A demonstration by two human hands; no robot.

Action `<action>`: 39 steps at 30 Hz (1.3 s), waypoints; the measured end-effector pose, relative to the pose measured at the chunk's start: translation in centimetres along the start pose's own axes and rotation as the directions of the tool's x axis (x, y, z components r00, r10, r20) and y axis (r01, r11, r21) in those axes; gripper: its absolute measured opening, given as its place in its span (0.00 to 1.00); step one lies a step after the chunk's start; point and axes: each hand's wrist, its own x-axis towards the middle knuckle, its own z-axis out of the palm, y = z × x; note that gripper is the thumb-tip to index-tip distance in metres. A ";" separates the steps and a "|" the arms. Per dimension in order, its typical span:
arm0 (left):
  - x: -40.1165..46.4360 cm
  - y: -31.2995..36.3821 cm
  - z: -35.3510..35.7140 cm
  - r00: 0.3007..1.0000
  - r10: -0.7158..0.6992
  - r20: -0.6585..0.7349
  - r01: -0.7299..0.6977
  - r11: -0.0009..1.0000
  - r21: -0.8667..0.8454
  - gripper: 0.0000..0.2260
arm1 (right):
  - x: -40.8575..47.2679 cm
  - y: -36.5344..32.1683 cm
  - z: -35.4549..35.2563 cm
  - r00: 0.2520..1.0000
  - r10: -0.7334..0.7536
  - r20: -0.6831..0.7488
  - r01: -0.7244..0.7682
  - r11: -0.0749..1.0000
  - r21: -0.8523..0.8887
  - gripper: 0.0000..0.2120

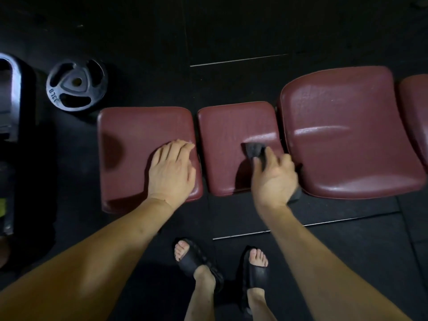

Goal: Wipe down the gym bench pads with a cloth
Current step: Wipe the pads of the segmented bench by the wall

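Observation:
Three dark red bench pads lie in a row below me: a left pad, a smaller middle pad and a large right pad. My left hand rests flat on the left pad near its right edge, fingers straight. My right hand grips a dark grey cloth and holds it against the middle pad near its right side. Part of the cloth is hidden under my palm and pokes out by my wrist.
A black weight plate lies on the dark rubber floor at the upper left. Black equipment stands along the left edge. A further red pad shows at the right edge. My feet in black slides stand just in front of the bench.

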 end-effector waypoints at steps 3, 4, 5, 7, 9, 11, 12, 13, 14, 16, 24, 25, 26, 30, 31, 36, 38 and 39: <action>-0.5 -0.3 0.9 1.000 -0.001 -0.003 0.001 1.000 -0.022 0.24 | -4.1 -5.5 0.7 0.972 -0.235 0.002 0.235 0.970 0.055 0.19; -0.4 -0.2 1.1 1.000 -0.016 -0.019 0.015 0.999 -0.030 0.24 | -4.9 -6.1 0.8 0.952 -0.308 -0.001 0.307 0.949 0.076 0.20; -0.2 -0.1 1.1 0.999 -0.021 -0.034 0.020 0.999 -0.036 0.24 | -4.8 -5.7 1.0 0.933 -0.360 -0.009 0.360 0.928 0.095 0.19; -0.4 0.1 1.1 0.998 -0.003 -0.058 0.001 0.999 -0.040 0.22 | -3.5 -3.0 0.6 0.898 -0.440 -0.020 0.440 0.892 0.102 0.19; -0.7 0.0 1.1 0.997 0.027 -0.072 -0.029 0.999 -0.035 0.20 | -1.8 1.4 0.1 0.912 -0.409 -0.010 0.409 0.911 0.053 0.20; -0.8 0.1 1.1 0.997 0.038 -0.062 -0.039 0.999 -0.018 0.20 | -0.2 5.0 -0.6 0.961 -0.276 -0.010 0.276 0.960 0.036 0.21; -0.7 0.2 1.1 0.998 0.043 -0.056 -0.043 0.999 -0.005 0.19 | -0.1 5.4 -0.6 0.982 -0.187 -0.014 0.188 0.982 0.037 0.21; -0.6 0.3 1.2 0.998 0.050 -0.050 -0.049 0.999 0.005 0.19 | -0.4 4.8 -0.5 0.995 -0.098 -0.031 0.100 0.994 0.034 0.22; -0.5 0.3 1.3 0.997 0.055 -0.047 -0.054 0.998 0.014 0.19 | -1.2 3.4 -0.2 0.998 -0.032 -0.048 0.033 0.999 0.036 0.21; -0.5 0.2 1.4 0.997 0.058 -0.055 -0.056 0.998 0.029 0.19 | -3.7 -1.0 0.4 0.998 -0.044 -0.045 0.048 0.995 0.092 0.20; -0.6 0.2 1.5 0.996 0.063 -0.062 -0.060 0.998 0.036 0.19 | -3.6 1.7 -0.3 0.905 -0.425 -0.009 0.423 0.899 0.118 0.19; -0.6 0.1 1.5 0.996 0.064 -0.061 -0.062 0.997 0.036 0.18 | -2.3 4.0 -0.6 0.935 -0.354 -0.017 0.354 0.931 0.084 0.19; -0.6 0.1 1.6 0.996 0.063 -0.059 -0.061 0.997 0.037 0.18 | -1.2 6.0 -0.9 0.961 -0.277 -0.024 0.278 0.959 0.063 0.20; -0.4 0.2 1.6 0.996 0.069 -0.047 -0.067 0.997 0.041 0.17 | -0.3 6.3 -1.3 1.000 -0.003 -0.002 0.003 0.997 0.075 0.20; -0.4 0.2 1.6 0.997 0.065 -0.047 -0.064 0.997 0.039 0.17 | -0.6 5.2 -1.2 0.997 0.074 0.015 -0.075 0.993 0.096 0.20; -0.5 0.1 1.8 0.996 0.070 -0.060 -0.067 0.996 0.055 0.17 | 1.7 2.8 -0.6 0.998 0.051 0.041 -0.057 0.989 0.139 0.18; -0.4 0.2 1.8 0.996 0.068 -0.065 -0.065 0.996 0.056 0.17 | 5.0 2.5 -0.5 0.995 0.057 0.082 -0.068 0.988 0.136 0.19; -0.5 0.1 1.8 0.996 0.065 -0.068 -0.061 0.996 0.058 0.17 | 6.7 2.0 -0.4 0.991 0.086 0.107 -0.100 0.985 0.139 0.19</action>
